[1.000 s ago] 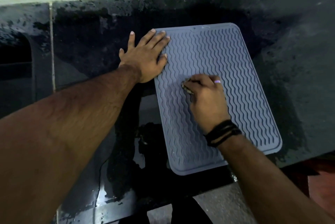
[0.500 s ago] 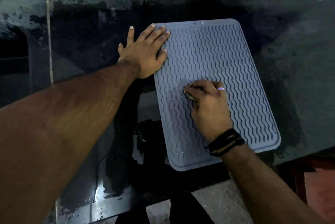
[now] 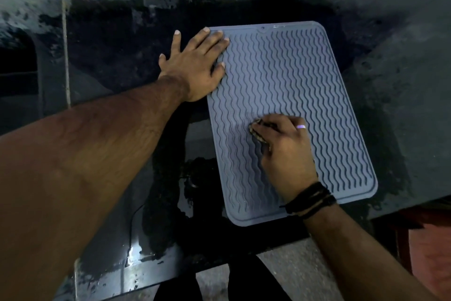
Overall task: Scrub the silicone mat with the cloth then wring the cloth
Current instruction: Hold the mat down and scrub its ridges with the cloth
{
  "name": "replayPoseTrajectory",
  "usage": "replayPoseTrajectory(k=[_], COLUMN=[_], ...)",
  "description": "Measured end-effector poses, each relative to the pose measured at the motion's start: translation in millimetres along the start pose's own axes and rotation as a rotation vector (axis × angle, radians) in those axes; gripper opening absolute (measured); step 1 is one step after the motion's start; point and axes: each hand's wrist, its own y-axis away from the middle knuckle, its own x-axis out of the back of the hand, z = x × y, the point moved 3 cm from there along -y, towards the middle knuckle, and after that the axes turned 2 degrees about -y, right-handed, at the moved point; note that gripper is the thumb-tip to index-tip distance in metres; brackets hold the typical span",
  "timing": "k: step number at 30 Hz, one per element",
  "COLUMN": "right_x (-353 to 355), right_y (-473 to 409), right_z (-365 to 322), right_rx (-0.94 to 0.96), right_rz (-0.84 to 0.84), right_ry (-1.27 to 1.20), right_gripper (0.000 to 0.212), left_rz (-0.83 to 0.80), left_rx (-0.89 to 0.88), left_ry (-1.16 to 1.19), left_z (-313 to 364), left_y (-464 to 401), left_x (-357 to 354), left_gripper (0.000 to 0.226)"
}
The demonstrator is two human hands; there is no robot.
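A grey silicone mat [image 3: 288, 81] with wavy ridges lies flat on a dark, wet counter. My left hand [image 3: 195, 66] presses flat on the mat's far left corner, fingers straight and spread. My right hand [image 3: 283, 152] sits on the middle of the mat, fingers curled over a small dark cloth [image 3: 258, 133]. Only a sliver of the cloth shows under the thumb and fingers. A ring and black wrist bands are on the right hand and wrist.
The black counter [image 3: 390, 81] is wet, with shiny puddles near its front edge at the left. A pale wall runs along the back. The counter's front edge passes just below the mat; floor and a reddish surface [image 3: 429, 252] show beneath.
My right hand with the cloth has slid a little toward me along the mat. My left hand has stayed pressed on the corner.
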Motion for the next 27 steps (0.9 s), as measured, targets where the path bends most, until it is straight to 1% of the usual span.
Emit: replayPoseTrajectory(k=[3, 6, 9, 12, 14, 20, 23, 27], right_x=[-1.7, -3.9, -1.2, 2.2, 0.5, -3.6, -1.9, 0.8], right_y=[-19.8, -32.2, -8.9, 21.3, 24.2, -6.7, 14.6, 45.4], right_z=[-4.1, -6.8, -3.6, 1.1, 1.7, -3.6, -0.6, 3.3], right_rx=[-0.021, -0.05, -0.02, -0.009, -0.011, -0.054, -0.02, -0.023], right_rz=[-0.005, -0.031, -0.049, -0.019, -0.014, -0.012, 0.013, 0.028], right_ry=[0.016, 0.007, 0.006, 0.004, 0.017, 0.029, 0.009, 0.009], right_gripper=[0.038, 0.04, 0.042, 0.039, 0.038, 0.038, 0.036, 0.038], left_rz=[0.001, 0.005, -0.001, 0.002, 0.002, -0.013, -0.013, -0.001], left_rx=[0.0, 0.001, 0.001, -0.002, 0.005, 0.015, 0.002, -0.005], left_ry=[-0.007, -0.011, 0.001, 0.002, 0.003, -0.004, -0.003, -0.005], left_z=[0.6, 0.1, -0.2, -0.2, 0.6, 1.2, 2.2, 2.0], left_y=[0.1, 0.6, -0.3, 0.0, 1.0, 1.0, 1.0, 2.9], left_x=[-0.5, -1.2, -0.6, 0.3, 0.0, 1.2, 2.7, 3.1], left_gripper=[0.068, 0.071, 0.07, 0.067, 0.067, 0.068, 0.073, 0.069])
